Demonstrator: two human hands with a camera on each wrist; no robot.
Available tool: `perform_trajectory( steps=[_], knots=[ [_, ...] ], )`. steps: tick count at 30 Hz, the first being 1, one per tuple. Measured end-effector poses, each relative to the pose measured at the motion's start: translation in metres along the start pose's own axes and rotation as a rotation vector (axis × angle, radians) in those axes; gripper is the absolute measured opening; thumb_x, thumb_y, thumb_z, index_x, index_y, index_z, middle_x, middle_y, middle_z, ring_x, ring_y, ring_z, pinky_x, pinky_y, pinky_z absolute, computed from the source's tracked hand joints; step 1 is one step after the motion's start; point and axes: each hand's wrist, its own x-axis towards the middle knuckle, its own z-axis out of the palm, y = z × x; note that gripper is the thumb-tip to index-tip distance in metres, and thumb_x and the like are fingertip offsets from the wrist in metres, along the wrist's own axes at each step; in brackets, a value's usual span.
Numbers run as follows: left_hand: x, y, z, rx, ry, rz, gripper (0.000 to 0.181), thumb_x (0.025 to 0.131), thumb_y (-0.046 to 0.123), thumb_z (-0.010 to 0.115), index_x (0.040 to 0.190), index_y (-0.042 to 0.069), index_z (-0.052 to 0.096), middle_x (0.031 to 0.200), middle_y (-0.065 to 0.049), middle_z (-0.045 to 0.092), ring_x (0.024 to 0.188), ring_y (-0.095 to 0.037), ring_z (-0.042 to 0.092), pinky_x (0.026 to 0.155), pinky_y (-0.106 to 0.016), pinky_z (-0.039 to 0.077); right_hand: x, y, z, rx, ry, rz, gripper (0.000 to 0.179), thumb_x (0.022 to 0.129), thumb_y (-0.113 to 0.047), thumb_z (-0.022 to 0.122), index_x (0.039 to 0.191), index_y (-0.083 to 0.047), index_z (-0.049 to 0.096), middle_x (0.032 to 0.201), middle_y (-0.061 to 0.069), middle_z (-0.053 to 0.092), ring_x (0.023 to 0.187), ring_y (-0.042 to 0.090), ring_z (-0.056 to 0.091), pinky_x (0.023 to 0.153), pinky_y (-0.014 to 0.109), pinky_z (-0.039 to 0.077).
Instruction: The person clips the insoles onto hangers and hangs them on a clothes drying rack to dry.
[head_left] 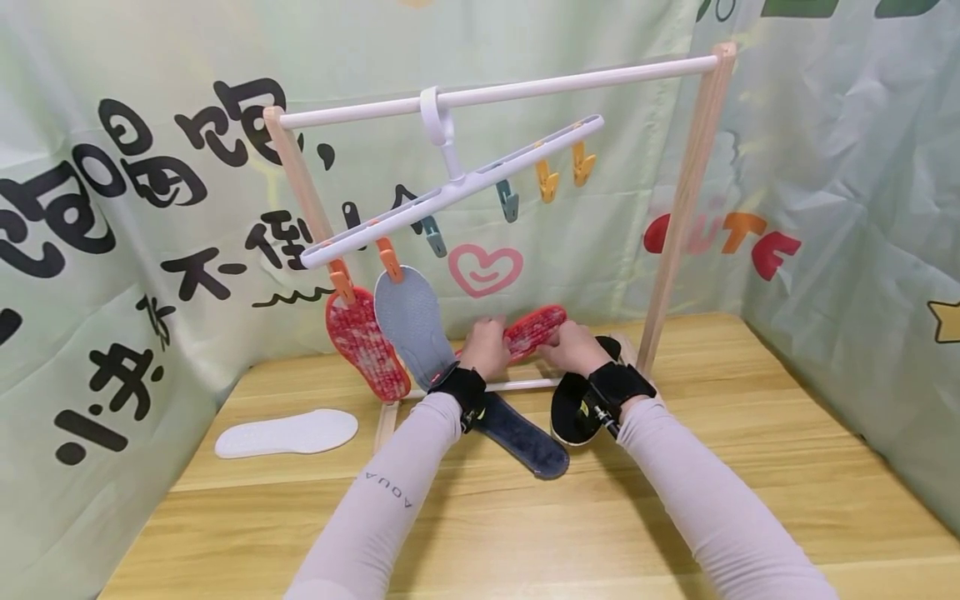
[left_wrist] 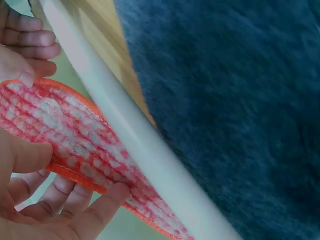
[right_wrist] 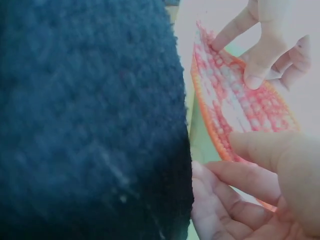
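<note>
Behind the rack's lower bar, both hands hold a red-and-white patterned insole (head_left: 532, 333) with an orange edge. My left hand (head_left: 486, 348) pinches one end between thumb and fingers, the index fingertip lying on its face in the left wrist view. At the other end my right hand (head_left: 576, 348) grips it, thumb on top and fingers beneath in the right wrist view. A similar red insole (head_left: 366, 342) and a light grey insole (head_left: 411, 321) hang from orange clips (head_left: 388, 260) at the low end of a white clip hanger (head_left: 457, 187).
The hanger tilts on a rack's top bar (head_left: 570, 81). Blue-grey clips (head_left: 507, 202) and yellow clips (head_left: 547, 182) hang from it. A dark blue insole (head_left: 528, 439), a white insole (head_left: 285, 433) and black footwear-like items (head_left: 573, 417) lie on the wooden table (head_left: 480, 533).
</note>
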Motion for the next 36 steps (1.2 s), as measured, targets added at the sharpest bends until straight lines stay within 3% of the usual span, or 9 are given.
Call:
perform_trajectory(
  steps=[1,4,10,14,18,21,24,30,36],
  knots=[
    [0.005,-0.009,0.008,-0.01,0.016,0.014,0.016,0.104,0.009,0.064,0.117,0.001,0.069,0.112,-0.02,0.071,0.109,-0.037,0.071,0.096,-0.048,0.059,0.0,0.0,0.0,0.006,0.011,0.002,0.05,0.103,-0.022,0.069,0.056,-0.017,0.052,0.052,-0.006,0.041,0.051,0.014,0.038,0.058,0.028,0.031],
    [0.005,-0.008,0.006,-0.04,0.016,0.007,0.013,0.104,0.011,0.062,0.111,0.002,0.068,0.109,-0.018,0.07,0.108,-0.036,0.07,0.096,-0.048,0.058,-0.002,0.0,-0.002,0.022,0.065,0.006,0.045,0.104,-0.022,0.068,0.062,-0.013,0.057,0.055,-0.004,0.042,0.053,0.016,0.038,0.059,0.029,0.029],
    [0.0,0.005,-0.008,-0.107,0.016,-0.014,0.012,0.106,0.008,0.061,0.111,-0.001,0.068,0.109,-0.022,0.07,0.11,-0.039,0.069,0.097,-0.048,0.056,-0.005,-0.004,-0.003,0.084,0.207,0.006,0.031,0.107,-0.022,0.066,0.09,-0.003,0.082,0.071,0.012,0.07,0.057,0.017,0.043,0.062,0.031,0.031],
    [-0.003,0.007,-0.012,-0.113,0.041,0.014,0.009,0.106,0.007,0.063,0.109,0.001,0.067,0.107,-0.019,0.071,0.107,-0.036,0.069,0.095,-0.046,0.056,-0.008,-0.006,-0.003,0.139,0.264,-0.007,0.029,0.11,-0.024,0.063,0.104,-0.004,0.083,0.089,0.018,0.078,0.063,0.02,0.051,0.066,0.033,0.033],
    [-0.008,0.01,-0.018,-0.129,0.051,0.049,0.005,0.105,0.006,0.063,0.106,0.002,0.066,0.103,-0.017,0.07,0.103,-0.034,0.068,0.09,-0.044,0.054,-0.012,-0.007,-0.004,0.217,0.299,-0.018,0.028,0.11,-0.024,0.062,0.12,-0.004,0.08,0.105,0.019,0.08,0.082,0.027,0.069,0.074,0.036,0.042],
    [-0.011,0.013,-0.022,-0.149,0.053,0.059,0.005,0.106,0.005,0.062,0.104,0.001,0.064,0.1,-0.017,0.068,0.099,-0.034,0.068,0.085,-0.042,0.051,-0.014,-0.009,-0.006,0.27,0.323,-0.029,0.03,0.11,-0.024,0.062,0.124,-0.002,0.078,0.109,0.02,0.08,0.097,0.033,0.073,0.083,0.038,0.051],
    [-0.014,0.016,-0.027,-0.163,0.065,0.065,0.007,0.107,0.006,0.062,0.101,0.001,0.062,0.096,-0.017,0.067,0.093,-0.033,0.066,0.08,-0.039,0.047,-0.014,-0.01,-0.008,0.319,0.349,-0.039,0.03,0.11,-0.024,0.064,0.124,-0.001,0.077,0.11,0.021,0.08,0.101,0.035,0.074,0.088,0.041,0.055],
    [-0.018,0.021,-0.039,-0.202,0.082,0.087,0.008,0.107,0.008,0.064,0.101,0.004,0.062,0.093,-0.013,0.068,0.085,-0.027,0.063,0.075,-0.034,0.045,-0.018,-0.014,-0.014,0.356,0.417,-0.071,0.031,0.109,-0.027,0.065,0.124,-0.002,0.077,0.109,0.021,0.079,0.1,0.034,0.073,0.086,0.036,0.053],
    [-0.024,0.024,-0.049,-0.259,0.089,0.102,0.006,0.106,0.012,0.068,0.101,0.008,0.067,0.097,-0.009,0.074,0.089,-0.023,0.07,0.079,-0.033,0.055,-0.026,-0.02,-0.02,0.399,0.458,-0.114,0.034,0.109,-0.031,0.066,0.124,-0.002,0.076,0.11,0.021,0.079,0.102,0.036,0.074,0.082,0.023,0.051]
  ],
)
